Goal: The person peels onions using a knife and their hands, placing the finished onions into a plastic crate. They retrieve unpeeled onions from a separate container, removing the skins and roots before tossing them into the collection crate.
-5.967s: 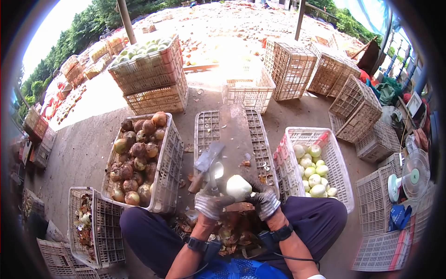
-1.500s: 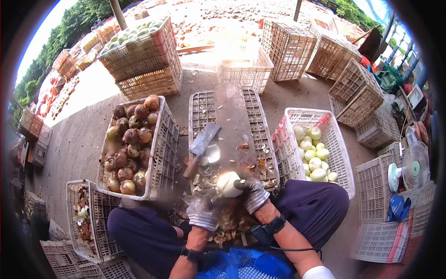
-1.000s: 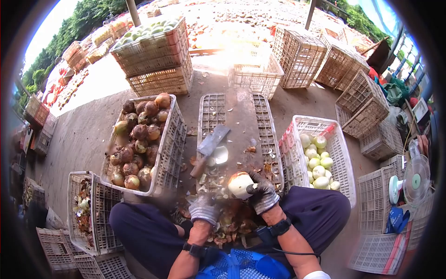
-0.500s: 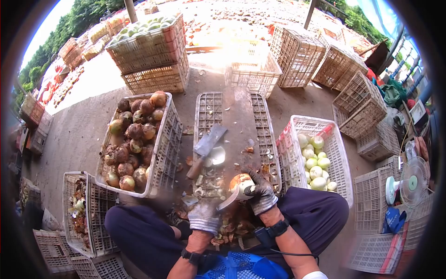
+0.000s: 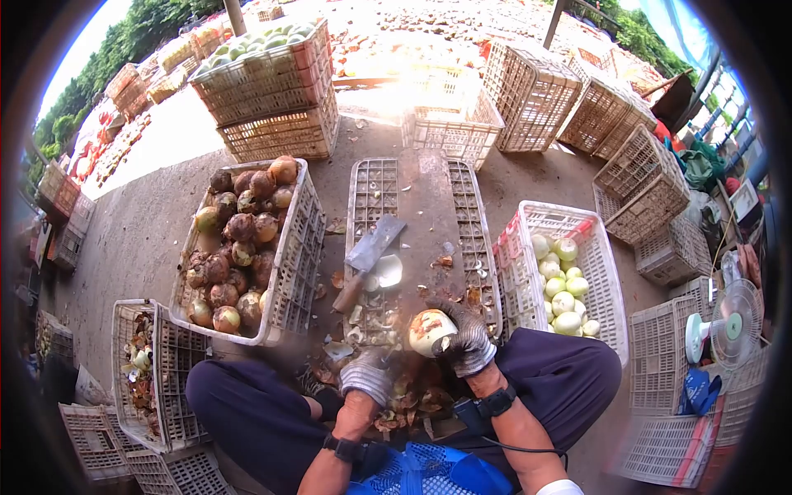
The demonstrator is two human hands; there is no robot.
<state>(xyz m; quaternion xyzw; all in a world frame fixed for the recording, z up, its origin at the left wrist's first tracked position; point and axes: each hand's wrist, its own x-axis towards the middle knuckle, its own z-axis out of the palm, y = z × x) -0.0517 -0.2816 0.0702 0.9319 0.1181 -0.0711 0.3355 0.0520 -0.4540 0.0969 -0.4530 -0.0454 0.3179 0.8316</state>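
My right hand (image 5: 466, 340), in a dirty grey glove with a striped cuff, is closed round a partly peeled onion (image 5: 431, 332). White flesh shows on it, with a brown patch of skin on top. My left hand (image 5: 367, 373), gloved the same way, is apart from the onion on its lower left; its fingers are smeared, so I cannot tell whether they grip anything. A cleaver (image 5: 375, 242) lies on the board (image 5: 426, 202) beyond my hands, its wooden handle toward me, with a white piece of onion (image 5: 387, 270) beside it.
Unpeeled onions fill a crate (image 5: 309, 223) at left. A crate (image 5: 606, 272) at right holds peeled onions. Skins lie in a crate (image 5: 177, 363) at lower left and between my legs. The board rests on an overturned crate (image 5: 470, 223). Stacked crates (image 5: 276, 103) and a fan (image 5: 734, 322) stand around.
My left hand has drawn away from the onion, down and to the left. The pale strip between hand and onion no longer shows. My right hand keeps the onion, now showing more white.
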